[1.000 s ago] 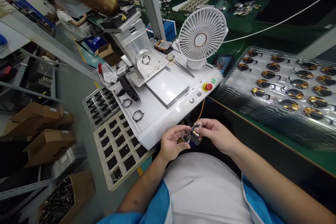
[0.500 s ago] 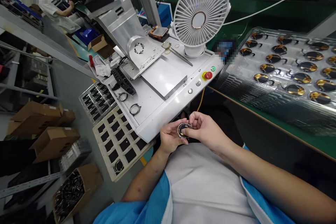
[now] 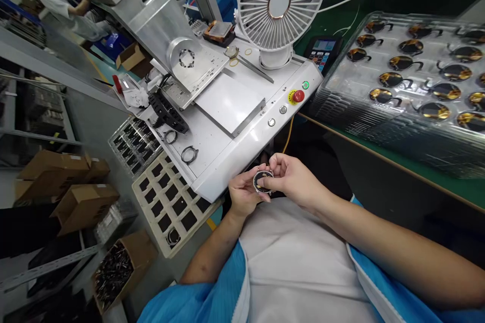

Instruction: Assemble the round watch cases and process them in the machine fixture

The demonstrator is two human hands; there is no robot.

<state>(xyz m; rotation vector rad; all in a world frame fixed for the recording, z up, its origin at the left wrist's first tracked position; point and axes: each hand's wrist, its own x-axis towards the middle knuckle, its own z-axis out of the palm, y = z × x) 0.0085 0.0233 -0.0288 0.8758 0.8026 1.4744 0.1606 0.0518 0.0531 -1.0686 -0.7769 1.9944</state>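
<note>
Close to my body I hold a round watch case (image 3: 259,176), with a dark disc and gold-coloured patches inside its silver rim. My left hand (image 3: 242,193) is closed around the case's left and lower edge. From the other side, my right hand (image 3: 293,177) grips it, its thumb lying across the face and its fingers curled at the far right rim. Fingers and thumb hide part of the case. Two empty ring-shaped watch cases, one nearer (image 3: 189,154) and one farther (image 3: 170,136), lie on the white machine bench (image 3: 212,171).
A white fan (image 3: 280,2) and a metal press fixture (image 3: 182,55) stand on the bench, with a red stop button (image 3: 298,96) at its front edge. Stacked clear trays (image 3: 352,103) of round displays are at right. A cream foam tray (image 3: 146,212) sits lower left. Another person (image 3: 81,15) works far left.
The view has shifted a little, so the bench sits higher and farther left. My right thumb has shifted slightly on the watch case; both hands still hold it.
</note>
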